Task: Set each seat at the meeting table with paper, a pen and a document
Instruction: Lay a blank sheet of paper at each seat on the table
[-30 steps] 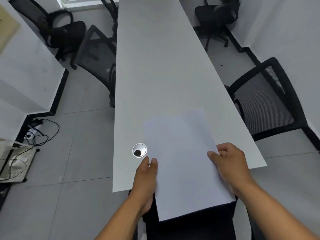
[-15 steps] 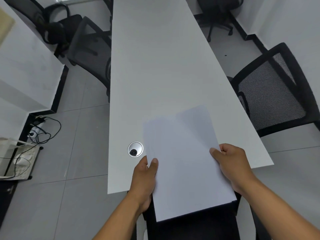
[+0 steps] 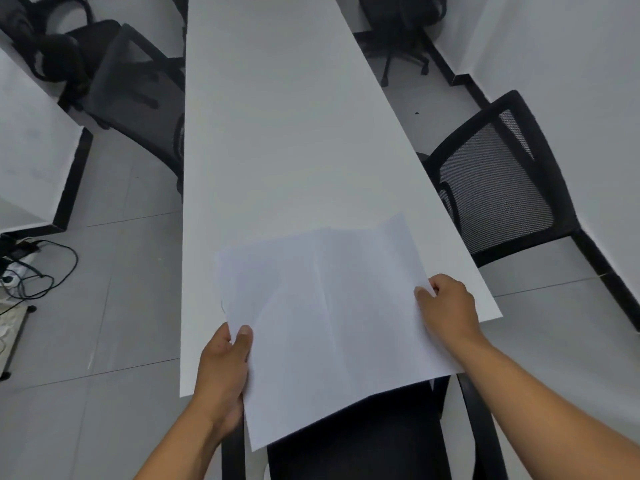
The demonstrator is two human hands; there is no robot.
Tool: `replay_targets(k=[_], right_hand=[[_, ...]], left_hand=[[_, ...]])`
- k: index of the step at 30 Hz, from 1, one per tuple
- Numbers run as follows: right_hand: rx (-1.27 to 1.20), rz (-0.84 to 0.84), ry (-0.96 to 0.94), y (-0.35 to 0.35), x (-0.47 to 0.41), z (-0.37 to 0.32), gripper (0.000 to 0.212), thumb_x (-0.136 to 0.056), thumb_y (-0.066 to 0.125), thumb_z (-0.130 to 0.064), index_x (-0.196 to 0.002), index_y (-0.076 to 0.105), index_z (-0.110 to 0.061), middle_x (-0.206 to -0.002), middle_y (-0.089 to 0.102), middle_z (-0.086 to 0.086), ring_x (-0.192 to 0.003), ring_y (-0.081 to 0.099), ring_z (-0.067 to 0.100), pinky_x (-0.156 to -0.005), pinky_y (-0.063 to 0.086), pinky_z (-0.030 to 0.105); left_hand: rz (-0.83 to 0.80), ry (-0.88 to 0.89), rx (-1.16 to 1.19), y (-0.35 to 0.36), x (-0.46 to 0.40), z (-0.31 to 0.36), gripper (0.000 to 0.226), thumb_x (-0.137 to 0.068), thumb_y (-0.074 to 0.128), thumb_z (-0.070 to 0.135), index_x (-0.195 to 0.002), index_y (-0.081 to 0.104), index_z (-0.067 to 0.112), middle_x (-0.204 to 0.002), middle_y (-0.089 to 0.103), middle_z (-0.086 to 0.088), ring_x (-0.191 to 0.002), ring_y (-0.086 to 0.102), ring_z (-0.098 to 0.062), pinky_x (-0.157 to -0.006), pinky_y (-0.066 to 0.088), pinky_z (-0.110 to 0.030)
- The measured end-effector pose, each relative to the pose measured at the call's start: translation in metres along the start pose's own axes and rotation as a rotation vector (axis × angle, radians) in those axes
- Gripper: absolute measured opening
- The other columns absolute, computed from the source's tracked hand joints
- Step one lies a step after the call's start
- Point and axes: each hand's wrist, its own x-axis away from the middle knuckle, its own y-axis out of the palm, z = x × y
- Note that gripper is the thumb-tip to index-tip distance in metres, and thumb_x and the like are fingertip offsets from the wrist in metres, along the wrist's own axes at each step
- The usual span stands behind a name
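I hold white paper sheets (image 3: 332,317) over the near end of the long white meeting table (image 3: 277,140). My left hand (image 3: 223,365) grips the left edge with the thumb on top. My right hand (image 3: 446,306) pinches the right edge. The sheets are spread apart into two overlapping layers, with a seam running down the middle. Their near part hangs past the table's end over a black chair (image 3: 363,441). No pen shows anywhere in view.
A black mesh chair (image 3: 498,185) stands at the table's right side and another black chair (image 3: 138,95) at its left. Two more chairs (image 3: 398,32) stand further back. Cables and a power strip (image 3: 24,268) lie on the floor at the left.
The sheets have fanned out sideways, the left one sliding left over the table's cable hole, which is now hidden. My view has shifted right along the table's end.
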Motion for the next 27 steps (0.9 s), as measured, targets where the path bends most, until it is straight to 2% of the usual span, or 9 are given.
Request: replay_targets(k=[3,7,14,18,19,21,23,27], right_hand=[[0.077,0.026,0.004,0.005,-0.01,0.0,0.033,-0.102,0.062,-0.016,-0.073,0.046,-0.012,-0.071,0.05,0.0,-0.06,0.042,0.017,-0.054,0.03,0.031],[0.144,0.051,0.023,0.01,-0.017,-0.007,0.035,-0.102,0.062,-0.016,-0.072,0.043,-0.017,-0.073,0.05,-0.002,-0.062,0.043,0.014,-0.053,0.029,0.03],[0.215,0.031,0.073,0.015,-0.024,-0.009,0.024,-0.099,0.063,-0.022,-0.081,0.052,-0.01,-0.085,0.063,0.005,-0.074,0.056,0.026,-0.058,0.036,0.031],[0.236,0.044,0.1,0.015,-0.024,-0.008,0.026,-0.099,0.065,-0.025,-0.083,0.054,-0.007,-0.086,0.064,0.007,-0.072,0.055,0.025,-0.06,0.041,0.032],[0.24,0.041,0.106,0.015,-0.024,-0.009,0.025,-0.099,0.065,-0.026,-0.088,0.056,-0.007,-0.089,0.064,0.007,-0.076,0.057,0.026,-0.062,0.044,0.033],[0.244,0.038,0.125,0.015,-0.023,-0.011,0.026,-0.098,0.066,-0.03,-0.105,0.059,-0.006,-0.104,0.065,0.009,-0.095,0.062,0.032,-0.073,0.05,0.038],[0.257,0.046,0.143,0.014,-0.02,-0.013,0.037,-0.098,0.066,-0.032,-0.12,0.057,-0.004,-0.121,0.061,0.013,-0.117,0.056,0.038,-0.083,0.049,0.043],[0.251,0.085,0.111,0.009,-0.008,-0.021,0.039,-0.098,0.066,-0.032,-0.124,0.055,-0.005,-0.13,0.053,0.016,-0.125,0.045,0.038,-0.089,0.043,0.045]], left_hand=[[0.015,0.007,0.04,-0.012,0.0,0.004,0.024,-0.117,0.05,0.026,-0.128,0.072,0.022,-0.118,0.084,-0.003,-0.104,0.082,-0.029,-0.099,0.061,-0.055],[0.021,0.037,0.074,-0.028,0.001,0.015,0.026,-0.117,0.05,0.025,-0.132,0.071,0.022,-0.12,0.083,-0.002,-0.107,0.081,-0.029,-0.098,0.061,-0.051],[-0.001,0.053,0.045,-0.035,-0.001,0.023,0.026,-0.117,0.05,0.024,-0.132,0.071,0.022,-0.12,0.083,-0.003,-0.106,0.082,-0.028,-0.099,0.06,-0.052],[-0.028,0.031,0.031,-0.028,0.002,0.02,0.027,-0.117,0.049,0.024,-0.133,0.07,0.021,-0.121,0.083,-0.004,-0.108,0.081,-0.03,-0.103,0.059,-0.057],[-0.035,0.028,0.028,-0.027,0.002,0.019,0.026,-0.117,0.049,0.024,-0.133,0.07,0.02,-0.121,0.083,-0.004,-0.108,0.081,-0.03,-0.103,0.059,-0.057],[-0.049,0.018,0.022,-0.022,0.003,0.017,0.026,-0.117,0.049,0.024,-0.132,0.07,0.019,-0.12,0.083,-0.004,-0.107,0.081,-0.029,-0.102,0.06,-0.056],[-0.06,0.016,0.014,-0.018,0.004,0.017,0.025,-0.117,0.049,0.025,-0.13,0.069,0.018,-0.12,0.083,-0.005,-0.105,0.082,-0.028,-0.098,0.061,-0.053],[-0.078,0.017,0.005,-0.011,0.008,0.02,0.026,-0.117,0.049,0.025,-0.132,0.07,0.021,-0.119,0.083,-0.003,-0.104,0.082,-0.027,-0.096,0.062,-0.051]])
